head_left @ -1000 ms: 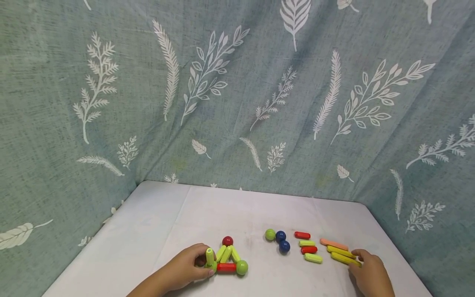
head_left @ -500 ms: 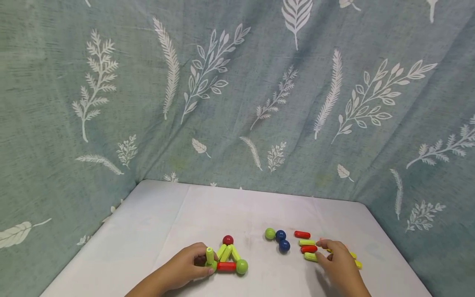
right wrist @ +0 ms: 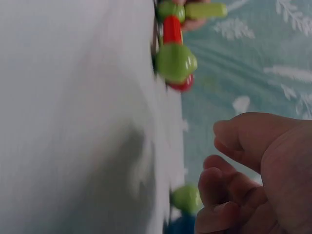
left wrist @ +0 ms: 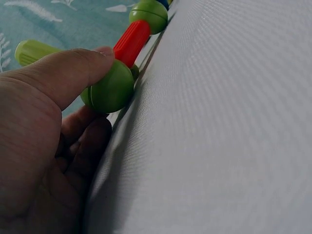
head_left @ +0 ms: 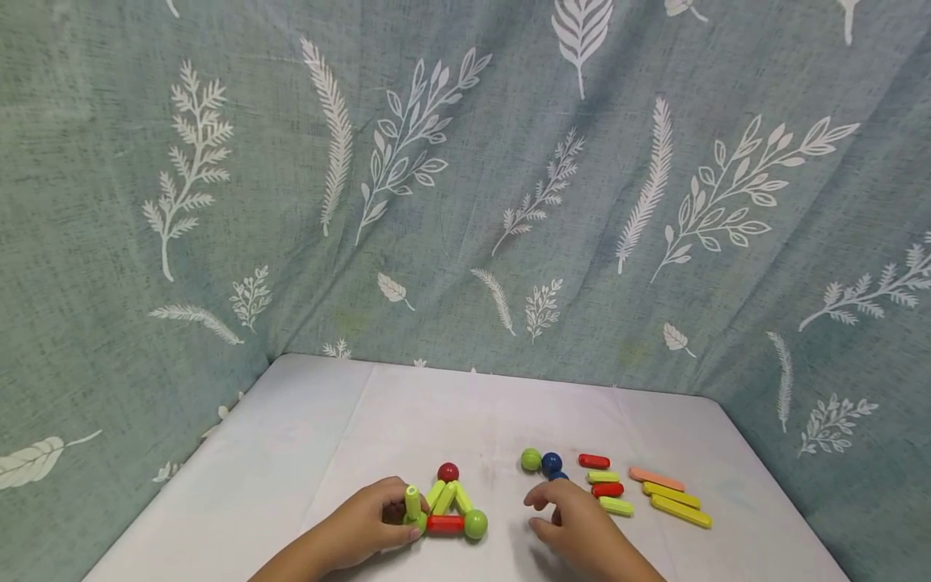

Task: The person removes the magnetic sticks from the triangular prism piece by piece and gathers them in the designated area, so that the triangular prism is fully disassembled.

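Observation:
My left hand (head_left: 367, 517) grips a green ball (left wrist: 114, 90), thumb on top, at the left corner of a small triangular frame. From that ball a light green rod (head_left: 412, 503) stands up, and a red rod (head_left: 445, 525) runs across to a second green ball (head_left: 476, 525). Several light green rods (head_left: 444, 497) lie between these and a red ball (head_left: 448, 471) at the far corner. Over the table to the right, my right hand (head_left: 582, 525) has thumb and fingers loosely bent and apart, holding nothing. It sits near the loose balls, partly covering one blue ball.
Behind the right hand lie a loose green ball (head_left: 531, 460) and a blue ball (head_left: 552, 462). To their right are short red rods (head_left: 607, 490) and light green rods (head_left: 616, 507), then an orange rod (head_left: 657, 478) and longer yellow rods (head_left: 680, 512). A patterned curtain (head_left: 465, 242) encloses the white table.
My right hand has moved left from the yellow rods, past the short rods, to in front of the blue balls. My left hand has stayed on the frame.

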Motion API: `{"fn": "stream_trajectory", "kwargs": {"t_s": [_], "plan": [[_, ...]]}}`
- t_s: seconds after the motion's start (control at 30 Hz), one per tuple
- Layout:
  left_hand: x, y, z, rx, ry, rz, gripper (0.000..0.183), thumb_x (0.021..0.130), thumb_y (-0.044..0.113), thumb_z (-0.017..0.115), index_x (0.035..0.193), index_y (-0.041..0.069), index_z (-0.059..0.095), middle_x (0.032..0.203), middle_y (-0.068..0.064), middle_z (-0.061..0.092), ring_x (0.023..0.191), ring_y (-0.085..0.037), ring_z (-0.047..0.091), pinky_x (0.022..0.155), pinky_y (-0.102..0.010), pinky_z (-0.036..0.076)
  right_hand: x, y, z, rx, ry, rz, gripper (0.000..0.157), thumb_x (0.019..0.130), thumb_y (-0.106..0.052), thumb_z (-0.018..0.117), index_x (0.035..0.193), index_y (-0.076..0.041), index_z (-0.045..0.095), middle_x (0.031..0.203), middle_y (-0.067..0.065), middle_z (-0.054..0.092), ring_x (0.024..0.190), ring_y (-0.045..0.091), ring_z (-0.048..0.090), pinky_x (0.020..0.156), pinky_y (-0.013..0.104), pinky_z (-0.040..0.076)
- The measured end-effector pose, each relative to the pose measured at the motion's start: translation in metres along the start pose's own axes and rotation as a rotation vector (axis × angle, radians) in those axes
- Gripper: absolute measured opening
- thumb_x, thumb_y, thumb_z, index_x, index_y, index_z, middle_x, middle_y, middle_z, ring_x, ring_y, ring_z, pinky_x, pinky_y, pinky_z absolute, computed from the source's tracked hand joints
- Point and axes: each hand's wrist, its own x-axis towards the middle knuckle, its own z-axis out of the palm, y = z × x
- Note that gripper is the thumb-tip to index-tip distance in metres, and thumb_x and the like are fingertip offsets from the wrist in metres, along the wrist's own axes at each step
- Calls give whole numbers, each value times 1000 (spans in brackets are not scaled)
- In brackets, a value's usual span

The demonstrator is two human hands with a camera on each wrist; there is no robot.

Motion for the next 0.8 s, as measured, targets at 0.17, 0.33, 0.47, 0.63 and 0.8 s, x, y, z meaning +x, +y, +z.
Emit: {"fn": "stream_trajectory", "kwargs": {"t_s": [0.17, 0.33, 0.47, 0.63, 0.8], "plan": [[0, -1, 1, 0, 0, 3, 21, 88, 41, 84, 95, 33, 67, 103, 11, 63, 92, -7, 57, 79, -24, 50, 8, -18, 17, 38, -54, -57, 14, 93, -22, 79, 107, -22, 75, 99, -8, 66, 81, 17, 57, 67, 27, 54], [1, -1, 0, 1, -3, -1, 21, 89, 42, 84, 93, 32, 65, 105, 12, 63, 94, -8, 56, 80, -25, 50, 12, -35, 29, 68, -54, -108, 17, 92, -22, 80, 108, -24, 75, 98, -11, 66, 80, 15, 58, 66, 26, 53], [0, -1, 0, -14, -7, 4, 21, 89, 42, 83, 94, 32, 65, 107, 12, 63, 96, -7, 58, 84, -24, 51, 14, -50, 36, 85, -39, -138, 20, 92, -24, 81, 110, -24, 74, 96, -12, 65, 80, 12, 58, 66, 24, 53], [0, -1, 0, -14, -2, 20, 21, 90, 41, 83, 94, 31, 65, 105, 11, 63, 95, -7, 58, 83, -24, 52, 17, -65, 45, 139, -13, -173, 25, 91, -25, 82, 115, -22, 73, 99, -10, 67, 81, 10, 59, 67, 23, 52], [0, -3, -2, -5, 3, 38, 21, 90, 41, 83, 94, 31, 65, 104, 11, 63, 93, -6, 58, 80, -23, 51, 22, -76, 54, 191, 19, -202, 31, 91, -26, 83, 119, -22, 72, 99, -10, 66, 77, 9, 58, 63, 23, 50]]}}
